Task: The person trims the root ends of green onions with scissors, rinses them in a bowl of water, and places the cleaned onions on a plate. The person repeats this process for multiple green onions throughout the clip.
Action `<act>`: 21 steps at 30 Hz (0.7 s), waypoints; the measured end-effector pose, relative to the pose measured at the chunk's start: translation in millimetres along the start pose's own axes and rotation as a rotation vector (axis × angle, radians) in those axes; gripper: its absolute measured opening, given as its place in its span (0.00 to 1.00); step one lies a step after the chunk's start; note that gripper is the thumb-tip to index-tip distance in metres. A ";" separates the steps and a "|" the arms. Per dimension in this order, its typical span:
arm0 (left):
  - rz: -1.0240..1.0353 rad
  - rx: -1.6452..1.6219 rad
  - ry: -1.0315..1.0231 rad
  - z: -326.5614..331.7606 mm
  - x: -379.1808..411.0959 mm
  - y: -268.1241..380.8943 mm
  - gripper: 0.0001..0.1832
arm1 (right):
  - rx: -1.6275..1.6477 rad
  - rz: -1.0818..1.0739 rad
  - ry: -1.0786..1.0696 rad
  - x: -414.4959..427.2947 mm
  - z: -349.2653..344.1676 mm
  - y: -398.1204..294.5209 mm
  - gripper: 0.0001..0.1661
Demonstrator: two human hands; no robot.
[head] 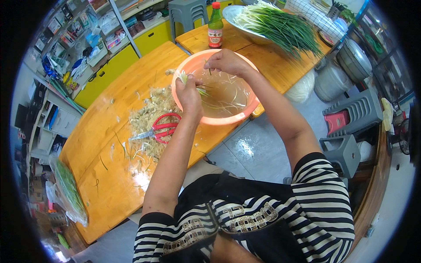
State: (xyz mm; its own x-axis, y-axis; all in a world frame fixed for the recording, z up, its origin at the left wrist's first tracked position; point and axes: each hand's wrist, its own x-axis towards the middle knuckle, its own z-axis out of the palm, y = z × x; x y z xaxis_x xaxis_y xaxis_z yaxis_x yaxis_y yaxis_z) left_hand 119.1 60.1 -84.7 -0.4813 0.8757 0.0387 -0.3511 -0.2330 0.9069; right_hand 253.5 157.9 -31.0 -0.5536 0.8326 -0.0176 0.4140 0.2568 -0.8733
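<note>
An orange plastic basin [227, 120] of cloudy water sits at the table's edge, with thin pale and green strands [227, 107] floating in it. Over its left side, my left hand [189, 95] grips a small bunch of scallion pieces [183, 77], white parts poking out above the thumb. My right hand [227, 62] is above the far part of the basin, pinching a short green scrap [210, 69] between thumb and fingers. Red-handled scissors [158, 129] lie on a heap of trimmed roots [148, 111], left of the basin.
A green glass bottle [215, 28] stands just behind the basin. Beyond it, a large bowl [232, 13] holds a big pile of scallions [276, 24]. A plastic bag of greens [67, 187] lies at the wooden table's [108, 138] left end. Grey stools [342, 154] stand at right.
</note>
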 end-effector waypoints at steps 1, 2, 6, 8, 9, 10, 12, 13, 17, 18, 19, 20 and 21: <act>0.011 0.019 0.001 -0.3 1.0 -0.6 0.02 | 0.063 0.020 -0.037 -4.8 0.0 -8.9 0.11; 0.005 -0.009 -0.004 -0.8 0.9 -1.0 0.02 | 0.068 0.019 -0.079 -9.7 0.5 -17.3 0.10; -0.035 -0.086 -0.053 3.5 0.7 -0.7 0.04 | 0.112 -0.071 -0.152 -9.0 5.3 -10.8 0.09; -0.049 -0.074 -0.099 5.1 1.2 0.7 0.04 | 0.093 -0.145 -0.161 -8.5 11.9 -11.6 0.08; -0.052 -0.051 -0.124 3.5 0.5 0.9 0.04 | -0.046 -0.184 -0.114 -9.3 16.8 -12.8 0.08; -0.055 -0.028 -0.150 2.2 0.1 1.0 0.05 | -0.184 -0.221 -0.067 -9.4 21.8 -15.6 0.08; -0.044 0.052 -0.098 1.2 0.3 2.6 0.07 | -0.540 -0.264 0.127 -15.8 32.9 -25.1 0.10; -0.039 0.090 -0.072 2.3 -1.1 4.0 0.09 | -0.561 -0.217 0.112 -19.7 29.8 -28.9 0.10; -0.021 0.155 -0.036 1.2 -0.3 1.3 0.08 | -0.678 -0.177 0.035 -39.6 7.0 -23.5 0.10; -0.035 0.131 -0.039 2.8 -2.6 4.0 0.07 | -0.706 -0.161 0.002 -45.7 1.6 -18.3 0.09; -0.045 0.106 -0.048 2.3 -1.9 2.8 0.07 | -0.734 -0.146 -0.032 -51.5 -2.5 -14.9 0.09; -0.054 0.082 -0.057 1.3 0.1 1.9 0.07 | -0.726 -0.097 -0.097 -57.8 -4.6 -13.5 0.08; -0.063 0.061 -0.068 0.6 1.3 0.8 0.06 | -0.754 -0.103 -0.138 -62.9 -3.4 -9.1 0.08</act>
State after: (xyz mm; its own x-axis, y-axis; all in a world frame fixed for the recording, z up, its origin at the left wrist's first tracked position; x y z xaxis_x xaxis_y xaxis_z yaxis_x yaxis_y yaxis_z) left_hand 118.7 61.4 -83.6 -0.4037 0.9149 0.0069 -0.3285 -0.1520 0.9322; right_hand 286.9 104.9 -20.3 -0.6807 0.7303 -0.0578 0.7083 0.6359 -0.3065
